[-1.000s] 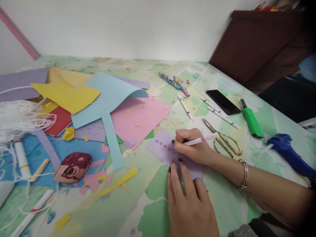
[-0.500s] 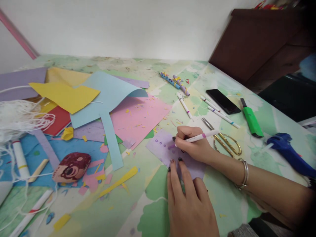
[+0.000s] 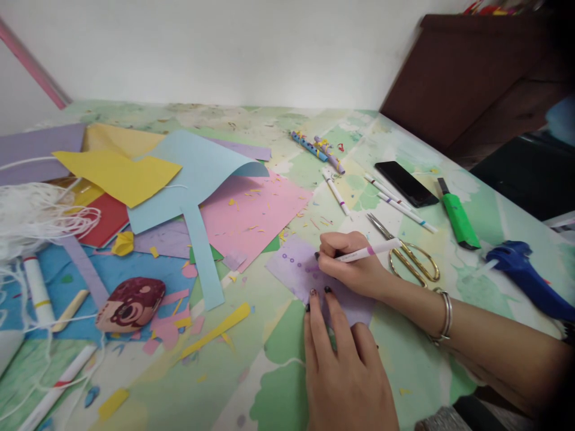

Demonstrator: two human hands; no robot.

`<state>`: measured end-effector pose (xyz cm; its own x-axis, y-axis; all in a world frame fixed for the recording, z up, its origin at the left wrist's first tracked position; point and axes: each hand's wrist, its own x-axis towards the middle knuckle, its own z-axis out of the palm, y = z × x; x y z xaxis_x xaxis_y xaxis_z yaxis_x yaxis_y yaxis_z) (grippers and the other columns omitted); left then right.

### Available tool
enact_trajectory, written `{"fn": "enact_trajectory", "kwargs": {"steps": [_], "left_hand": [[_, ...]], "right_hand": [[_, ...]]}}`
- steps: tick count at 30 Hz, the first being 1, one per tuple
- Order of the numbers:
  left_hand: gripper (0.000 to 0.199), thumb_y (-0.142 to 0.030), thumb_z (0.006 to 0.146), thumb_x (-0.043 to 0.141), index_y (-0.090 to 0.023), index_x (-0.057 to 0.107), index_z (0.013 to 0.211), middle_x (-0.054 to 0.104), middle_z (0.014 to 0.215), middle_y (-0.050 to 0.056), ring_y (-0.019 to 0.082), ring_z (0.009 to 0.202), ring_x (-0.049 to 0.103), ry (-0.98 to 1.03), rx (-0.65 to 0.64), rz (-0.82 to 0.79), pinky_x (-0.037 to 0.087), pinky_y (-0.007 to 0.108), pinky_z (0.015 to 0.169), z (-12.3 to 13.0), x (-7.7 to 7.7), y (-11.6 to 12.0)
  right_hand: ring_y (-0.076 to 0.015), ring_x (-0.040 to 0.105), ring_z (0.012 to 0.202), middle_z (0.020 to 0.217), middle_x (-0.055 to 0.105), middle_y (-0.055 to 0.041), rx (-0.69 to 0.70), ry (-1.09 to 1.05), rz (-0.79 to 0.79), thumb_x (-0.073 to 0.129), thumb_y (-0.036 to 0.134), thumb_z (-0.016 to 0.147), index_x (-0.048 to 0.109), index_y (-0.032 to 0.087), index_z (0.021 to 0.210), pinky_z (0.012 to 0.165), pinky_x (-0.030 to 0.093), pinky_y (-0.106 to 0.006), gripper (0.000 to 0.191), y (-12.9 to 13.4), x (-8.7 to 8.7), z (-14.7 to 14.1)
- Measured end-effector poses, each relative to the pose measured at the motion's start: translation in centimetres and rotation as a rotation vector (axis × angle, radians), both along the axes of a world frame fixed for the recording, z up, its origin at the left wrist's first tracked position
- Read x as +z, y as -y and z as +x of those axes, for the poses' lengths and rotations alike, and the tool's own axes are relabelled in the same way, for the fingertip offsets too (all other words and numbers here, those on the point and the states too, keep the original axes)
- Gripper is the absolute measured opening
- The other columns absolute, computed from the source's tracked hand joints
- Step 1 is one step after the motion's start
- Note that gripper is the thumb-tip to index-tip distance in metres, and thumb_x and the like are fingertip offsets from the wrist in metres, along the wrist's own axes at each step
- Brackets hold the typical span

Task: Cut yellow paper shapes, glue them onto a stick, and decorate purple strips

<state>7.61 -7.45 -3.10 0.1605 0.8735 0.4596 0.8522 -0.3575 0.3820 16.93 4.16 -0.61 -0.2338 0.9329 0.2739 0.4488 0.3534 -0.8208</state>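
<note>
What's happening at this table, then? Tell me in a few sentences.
A person's right hand grips a slim white marker with a purple band over a light-purple paper sheet; its tip is hidden. The left hand lies partly over the sheet's near edge. Small purple rings mark the sheet. Metal scissors with gold handles lie close by the right hand.

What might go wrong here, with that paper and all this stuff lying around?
The right hand, holding a white marker, could smear the small purple circles if the ink is wet; I can't tell whether it is.

The purple paper might slip or crease if the left hand resting on it shifts.

The gold-handled scissors lie close beside the right wrist, so a careless sweep might knock them.
</note>
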Motion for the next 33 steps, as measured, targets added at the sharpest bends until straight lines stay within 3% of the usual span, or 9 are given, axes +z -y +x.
{"fn": "enact_trajectory", "kwargs": {"steps": [8, 14, 20, 27, 33], "left_hand": [[0.011, -0.003, 0.079, 0.052, -0.011, 0.059, 0.076, 0.058, 0.118, 0.018, 0.038, 0.120, 0.046, 0.055, 0.041, 0.006, 0.049, 0.056, 0.089, 0.6, -0.1, 0.0], [0.015, -0.003, 0.082, 0.048, -0.011, 0.058, 0.074, 0.056, 0.121, 0.018, 0.037, 0.121, 0.046, 0.057, 0.053, 0.013, 0.049, 0.055, 0.089, 0.6, -0.1, 0.1], [0.011, -0.004, 0.080, 0.052, -0.011, 0.059, 0.076, 0.054, 0.123, 0.019, 0.037, 0.123, 0.044, 0.017, 0.009, -0.011, 0.048, 0.055, 0.091, 0.2, -0.1, 0.0], [0.015, -0.005, 0.081, 0.050, -0.008, 0.064, 0.086, 0.059, 0.113, 0.018, 0.038, 0.123, 0.043, 0.007, -0.017, 0.023, 0.047, 0.054, 0.093, 0.0, -0.1, 0.1], [0.016, -0.011, 0.083, 0.050, -0.009, 0.063, 0.092, 0.058, 0.114, 0.017, 0.040, 0.120, 0.046, -0.124, -0.076, 0.030, 0.050, 0.053, 0.089, -0.7, 0.0, 0.1]], "right_hand": [[-0.0068, 0.025, 0.048, 0.048, 0.028, 0.0069, -0.029, -0.019, -0.047, 0.050, 0.010, 0.068, 0.026, 0.019, 0.052, 0.045, 0.021, -0.023, 0.030, 0.2, -0.1, 0.1], [-0.0072, 0.038, 0.045, 0.046, 0.041, 0.0065, -0.136, -0.183, -0.145, 0.054, 0.013, 0.071, 0.035, 0.020, 0.054, 0.045, 0.030, -0.022, 0.026, 0.0, 0.2, 0.0], [-0.0059, 0.038, 0.038, 0.044, 0.046, 0.0079, -0.184, -0.366, -0.252, 0.062, 0.018, 0.073, 0.039, 0.020, 0.061, 0.039, 0.027, -0.020, 0.026, 0.9, 0.4, 0.8], [-0.0070, 0.038, 0.051, 0.057, 0.046, 0.0045, -0.128, -0.168, -0.200, 0.059, 0.013, 0.073, 0.045, 0.018, 0.063, 0.045, 0.029, -0.021, 0.018, 3.8, 0.3, 2.5], [-0.0078, 0.037, 0.051, 0.053, 0.043, 0.0049, -0.144, -0.090, -0.101, 0.064, 0.022, 0.073, 0.039, 0.019, 0.057, 0.046, 0.029, -0.022, 0.030, 2.5, 0.0, 1.3]]}}
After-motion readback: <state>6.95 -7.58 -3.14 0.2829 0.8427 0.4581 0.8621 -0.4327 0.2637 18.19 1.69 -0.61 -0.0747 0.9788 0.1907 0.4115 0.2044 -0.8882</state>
